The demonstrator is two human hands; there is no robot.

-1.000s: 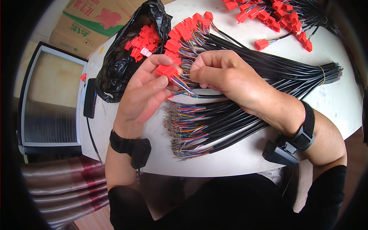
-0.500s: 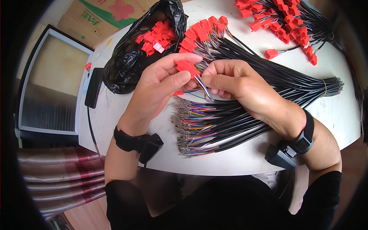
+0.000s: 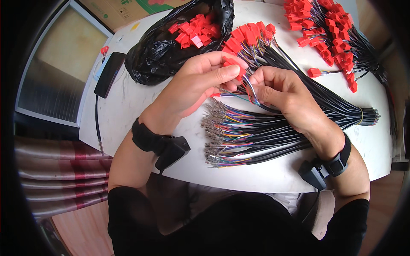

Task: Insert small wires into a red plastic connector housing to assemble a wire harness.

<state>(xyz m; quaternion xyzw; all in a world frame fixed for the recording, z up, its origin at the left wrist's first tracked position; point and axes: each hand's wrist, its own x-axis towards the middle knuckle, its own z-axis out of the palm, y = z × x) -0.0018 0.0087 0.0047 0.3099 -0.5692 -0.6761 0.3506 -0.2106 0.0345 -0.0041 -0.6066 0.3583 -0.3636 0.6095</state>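
Between the thumb and fingers of my left hand is a red plastic connector housing, partly covered by the thumb. Thin coloured wires run out of its lower end. My right hand pinches at these wires just right of the housing; its fingertips partly hide them. Under and beside both hands lies a bundle of black cables, their stripped coloured wires tipped with metal terminals. Farther back, other cables of this bundle end in red connectors.
A black plastic bag holding loose red connectors stands open at the back left. A phone lies left of it. At the back right is another cable bundle with red connectors. A cardboard box stands behind the white table.
The whole view has shifted, so the table's things sit farther right and higher. Both hands keep nearly the same hold on the connector and its wires.
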